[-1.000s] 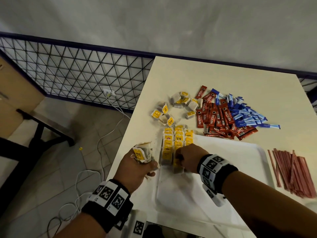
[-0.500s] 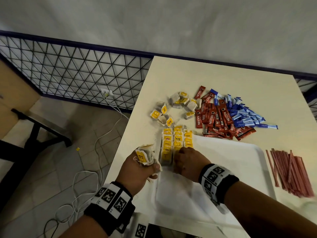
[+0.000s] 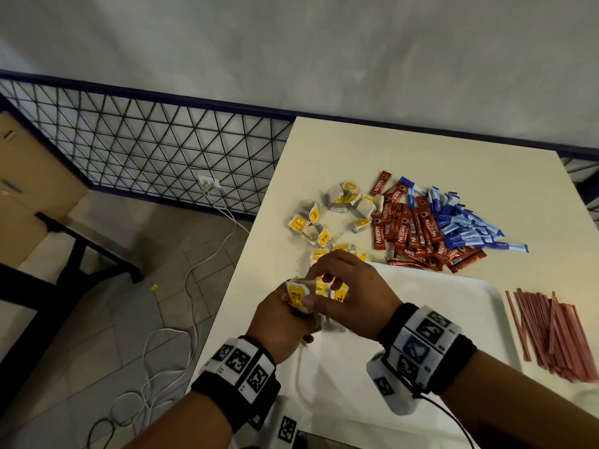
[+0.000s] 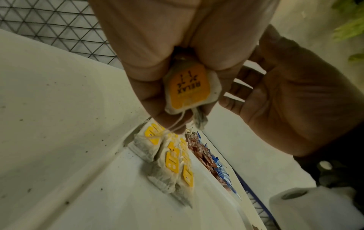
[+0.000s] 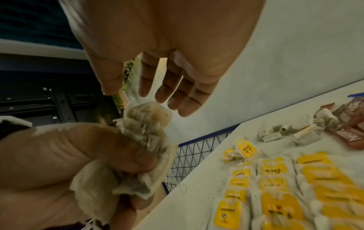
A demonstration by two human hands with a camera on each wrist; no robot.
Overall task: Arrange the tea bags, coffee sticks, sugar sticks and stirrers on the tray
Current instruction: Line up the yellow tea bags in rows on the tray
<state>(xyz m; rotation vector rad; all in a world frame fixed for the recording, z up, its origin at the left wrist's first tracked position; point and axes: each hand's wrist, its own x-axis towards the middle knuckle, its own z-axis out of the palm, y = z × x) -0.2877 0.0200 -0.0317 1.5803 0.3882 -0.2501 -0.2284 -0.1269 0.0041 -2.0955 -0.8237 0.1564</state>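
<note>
Nearest the camera, the left hand (image 3: pixel 281 322) is fisted round a crumpled bunch of pale paper tea bags with yellow tags (image 3: pixel 299 294), gripping them tight just over the near left corner of the white plastic tray (image 3: pixel 453 306); one yellow tag reading RELAX faces outward between its fingers (image 4: pixel 149 87). Right beside it, the right hand (image 3: pixel 351 294) hovers with fingers loosely spread and slightly bent, tips (image 5: pixel 173 99) just above the bunch, holding nothing; whether they touch it I cannot tell. Half a second ago that hand lay knuckles-up on the tray by the rows; now it has lifted and swung left to meet the left hand, covering most of them. Beneath the hands, rows of laid-out tea bags (image 5: pixel 275 186) sit on the tray's far left corner. Further out on the cream table (image 3: pixel 356 150), loose tea bags (image 3: pixel 337 212) lie scattered, then the red coffee sticks (image 3: pixel 411 231), touching the blue sugar sticks (image 3: pixel 466 225). Off to the right, the red thin stirrers (image 3: pixel 557 332) lie just beside the tray.
</note>
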